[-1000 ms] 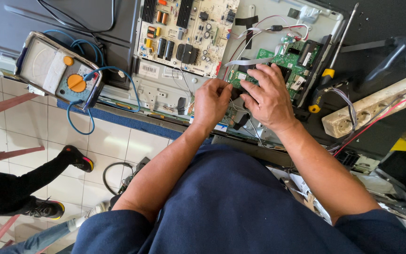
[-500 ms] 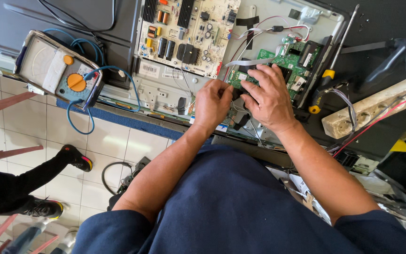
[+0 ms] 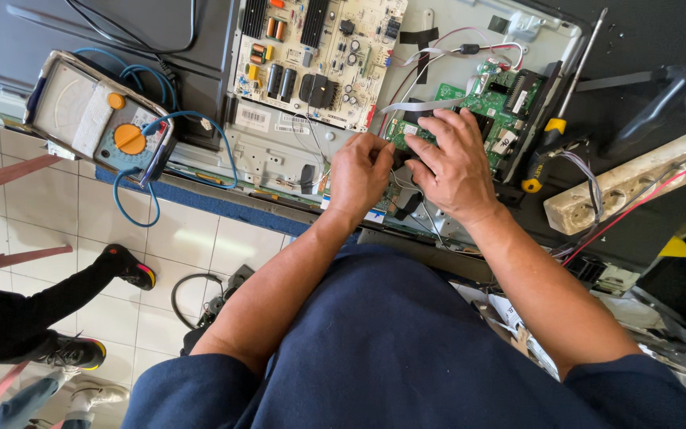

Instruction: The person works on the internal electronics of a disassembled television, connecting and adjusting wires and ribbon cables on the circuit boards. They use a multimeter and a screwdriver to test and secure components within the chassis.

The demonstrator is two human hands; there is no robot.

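Observation:
My left hand (image 3: 361,173) and my right hand (image 3: 452,164) rest together on the near edge of a green circuit board (image 3: 504,102) mounted in the open metal back of a flat screen (image 3: 438,48). The fingers of both hands curl over the board's lower left corner, where a flat grey ribbon cable (image 3: 414,106) and thin wires meet it. What the fingertips pinch is hidden. A larger beige power board (image 3: 319,56) with black and orange parts lies left of the green one.
An analog multimeter (image 3: 97,119) with an orange dial and blue leads sits at the left on the panel. A yellow-handled screwdriver (image 3: 553,119) lies right of the green board, beside a worn power strip (image 3: 629,187). Another person's legs and shoes (image 3: 81,318) stand on the tiled floor.
Both hands stay on the green board's corner with only slight finger shifts. The other person's foot on the floor has moved a little.

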